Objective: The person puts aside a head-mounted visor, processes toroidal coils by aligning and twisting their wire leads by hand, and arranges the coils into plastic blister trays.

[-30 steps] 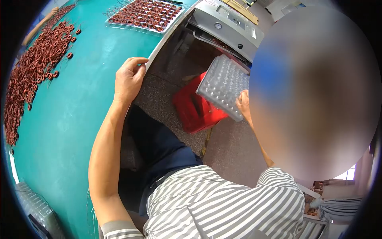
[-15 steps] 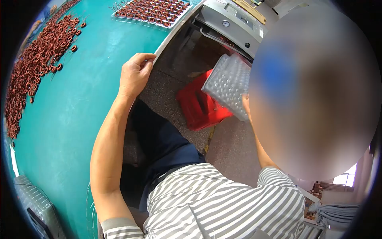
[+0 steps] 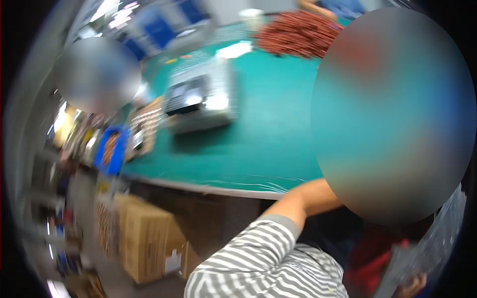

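Note:
At the lower right, my right hand (image 3: 412, 285) grips the edge of a stack of clear plastic trays (image 3: 437, 243), which hangs beside my body and is partly cut off by the view. My left forearm (image 3: 298, 201) reaches over the table's near edge; a blurred oval hides the left hand, so its fingers do not show. Beyond that arm spreads the green table (image 3: 268, 144). Behind and below the blurred oval, a red object (image 3: 372, 270) shows near the trays.
A clear plastic-wrapped stack with a dark item on top (image 3: 198, 99) stands on the table. Reddish-brown ring coils (image 3: 300, 34) lie piled at the back, near another person's arm (image 3: 318, 9). At left are a blue bin (image 3: 110, 149), another person and a cardboard box (image 3: 146, 238).
My view has swung left along the table, blurring the picture. The trays, still in my right hand, now appear at the lower right. My left hand has passed behind the blurred oval.

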The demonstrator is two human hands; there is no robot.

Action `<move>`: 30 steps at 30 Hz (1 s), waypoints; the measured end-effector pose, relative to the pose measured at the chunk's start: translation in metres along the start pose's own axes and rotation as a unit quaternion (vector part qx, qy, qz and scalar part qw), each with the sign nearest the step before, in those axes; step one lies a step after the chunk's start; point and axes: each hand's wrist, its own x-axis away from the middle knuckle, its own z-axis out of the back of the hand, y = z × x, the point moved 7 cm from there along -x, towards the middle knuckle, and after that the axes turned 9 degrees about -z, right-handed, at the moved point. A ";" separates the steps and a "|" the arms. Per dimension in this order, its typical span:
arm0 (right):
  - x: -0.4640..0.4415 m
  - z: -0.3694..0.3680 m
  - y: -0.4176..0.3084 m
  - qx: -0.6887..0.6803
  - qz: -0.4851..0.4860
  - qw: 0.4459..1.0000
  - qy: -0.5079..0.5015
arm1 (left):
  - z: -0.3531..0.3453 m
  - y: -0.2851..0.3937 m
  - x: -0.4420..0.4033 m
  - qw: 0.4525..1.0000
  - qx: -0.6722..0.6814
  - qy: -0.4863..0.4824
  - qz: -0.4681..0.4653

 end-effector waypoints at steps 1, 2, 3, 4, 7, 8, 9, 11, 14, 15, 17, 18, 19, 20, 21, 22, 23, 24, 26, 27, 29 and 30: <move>-0.034 -0.018 -0.042 -0.039 0.073 0.991 0.101 | 0.029 0.031 -0.022 0.998 -0.036 0.025 -0.038; -0.043 -0.041 -0.048 -0.023 0.125 0.987 0.096 | 0.059 0.063 -0.038 0.994 -0.073 0.050 -0.070; -0.062 -0.067 -0.065 -0.074 0.146 0.980 0.113 | 0.091 0.095 -0.051 0.987 -0.105 0.071 -0.102; -0.069 -0.093 -0.089 -0.146 0.154 0.974 0.082 | 0.124 0.131 -0.053 0.974 -0.157 0.071 -0.151; -0.083 -0.182 -0.109 -0.311 0.243 0.919 0.014 | 0.195 0.207 -0.055 0.927 -0.296 0.092 -0.210; -0.090 -0.212 -0.122 -0.343 0.270 0.900 0.005 | 0.214 0.223 -0.051 0.914 -0.338 0.083 -0.209; -0.100 -0.252 -0.131 -0.374 0.292 0.880 -0.005 | 0.229 0.225 -0.043 0.906 -0.380 0.054 -0.180; -0.114 -0.292 -0.177 -0.352 0.356 0.863 -0.072 | 0.248 0.239 -0.018 0.868 -0.481 -0.013 -0.123; -0.141 -0.310 -0.229 -0.348 0.314 0.853 -0.231 | 0.262 0.212 0.030 0.833 -0.526 -0.171 0.002; -0.151 -0.312 -0.237 -0.345 0.296 0.853 -0.255 | 0.264 0.201 0.047 0.827 -0.526 -0.198 0.032; -0.169 -0.313 -0.252 -0.332 0.300 0.842 -0.300 | 0.274 0.183 0.084 0.820 -0.512 -0.237 0.092; -0.177 -0.310 -0.257 -0.323 0.322 0.830 -0.321 | 0.283 0.163 0.108 0.803 -0.507 -0.254 0.182; -0.175 -0.325 -0.252 -0.300 0.349 0.833 -0.306 | 0.279 0.164 0.116 0.777 -0.487 -0.300 0.261; -0.174 -0.331 -0.249 -0.272 0.371 0.838 -0.294 | 0.275 0.170 0.127 0.766 -0.559 -0.262 0.179; -0.174 -0.339 -0.239 -0.251 0.357 0.854 -0.283 | 0.270 0.171 0.138 0.747 -0.616 -0.233 0.092; -0.179 -0.345 -0.233 -0.240 0.346 0.874 -0.244 | 0.265 0.170 0.143 0.737 -0.631 -0.224 0.092; -0.181 -0.350 -0.221 -0.217 0.324 0.897 -0.208 | 0.261 0.172 0.140 0.732 -0.620 -0.225 0.169; -0.181 -0.315 -0.224 -0.290 0.296 0.892 -0.181 | 0.252 0.180 0.136 0.728 -0.593 -0.246 0.238; -0.163 -0.245 -0.226 -0.423 0.251 0.850 -0.191 | 0.244 0.179 0.134 0.715 -0.595 -0.234 0.284; -0.145 -0.205 -0.236 -0.459 0.292 0.829 -0.130 | 0.236 0.177 0.136 0.703 -0.624 -0.243 0.239; -0.110 -0.164 -0.259 -0.609 0.314 0.705 -0.182 | 0.225 0.182 0.124 0.690 -0.652 -0.247 0.197; -0.078 -0.164 -0.269 -0.612 0.326 0.683 -0.228 | 0.218 0.185 0.121 0.689 -0.650 -0.248 0.205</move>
